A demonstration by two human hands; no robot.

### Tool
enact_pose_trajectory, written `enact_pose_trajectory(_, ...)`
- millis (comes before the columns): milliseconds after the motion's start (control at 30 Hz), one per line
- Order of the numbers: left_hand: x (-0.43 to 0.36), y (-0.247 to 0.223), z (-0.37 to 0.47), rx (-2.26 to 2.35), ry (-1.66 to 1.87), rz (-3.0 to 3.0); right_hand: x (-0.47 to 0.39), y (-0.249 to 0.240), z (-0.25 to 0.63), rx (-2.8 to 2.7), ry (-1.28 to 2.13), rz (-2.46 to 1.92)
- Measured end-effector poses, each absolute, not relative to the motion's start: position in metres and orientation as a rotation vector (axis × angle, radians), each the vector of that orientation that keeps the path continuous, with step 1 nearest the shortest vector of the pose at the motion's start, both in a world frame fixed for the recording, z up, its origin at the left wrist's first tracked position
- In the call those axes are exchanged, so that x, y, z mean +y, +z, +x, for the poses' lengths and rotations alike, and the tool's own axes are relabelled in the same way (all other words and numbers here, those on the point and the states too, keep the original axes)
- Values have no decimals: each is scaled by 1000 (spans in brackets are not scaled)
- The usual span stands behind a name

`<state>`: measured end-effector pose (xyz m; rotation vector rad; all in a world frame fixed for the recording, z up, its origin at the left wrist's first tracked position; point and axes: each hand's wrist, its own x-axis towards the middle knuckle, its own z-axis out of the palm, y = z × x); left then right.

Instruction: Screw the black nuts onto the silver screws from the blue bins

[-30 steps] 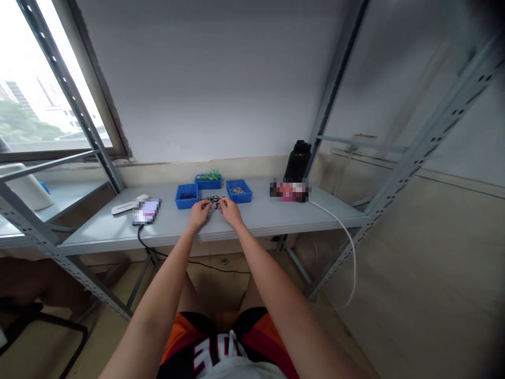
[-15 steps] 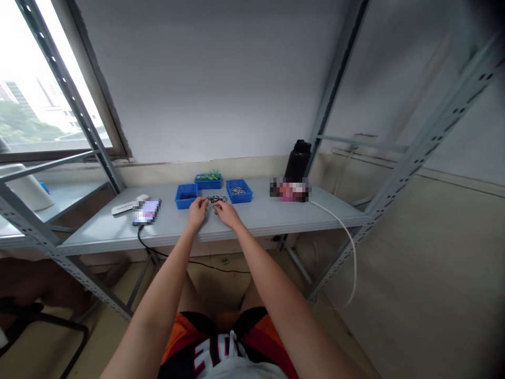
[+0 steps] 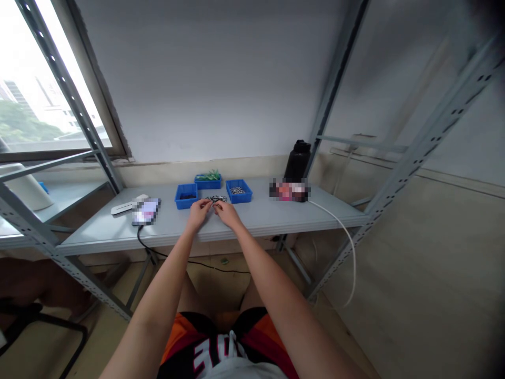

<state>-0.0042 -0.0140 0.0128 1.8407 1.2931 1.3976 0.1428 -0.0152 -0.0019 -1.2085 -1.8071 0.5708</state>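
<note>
My left hand (image 3: 199,213) and my right hand (image 3: 226,213) are close together over the grey shelf table, fingertips pinched and nearly meeting. Whatever sits between the fingers is too small to make out. Just behind the fingertips lies a small pile of shiny metal pieces (image 3: 216,199). A blue bin (image 3: 186,204) with dark small parts stands beyond my left hand. To the right of the pile, another blue bin (image 3: 239,199) holds silvery metal pieces. Behind them a third blue bin (image 3: 208,185) contains green strip-like pieces.
At the left lie a phone (image 3: 147,211) with a black cable and a white flat device (image 3: 129,207). A black bottle (image 3: 298,161) and a blurred-out item (image 3: 290,190) with a white cable (image 3: 347,237) are at the right. Metal shelf posts (image 3: 339,68) frame the table.
My left hand has shifted slightly right, closing the gap to my right hand. My right hand stays almost in place, and the bins have not moved.
</note>
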Motion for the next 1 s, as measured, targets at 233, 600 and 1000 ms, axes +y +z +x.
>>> enact_pose_trajectory(233,-11,8,-6,1268,1405,1834,-15,-3,143,-1787,550,-1216)
enact_pose_trajectory(600,-15,12,-5,1275,1365,1881,-12,-3,144,-1578,642,-1188)
enact_pose_trajectory(1000,-17,15,-4,1301,1365,1889,-10,-5,143,-1581,716,-1181)
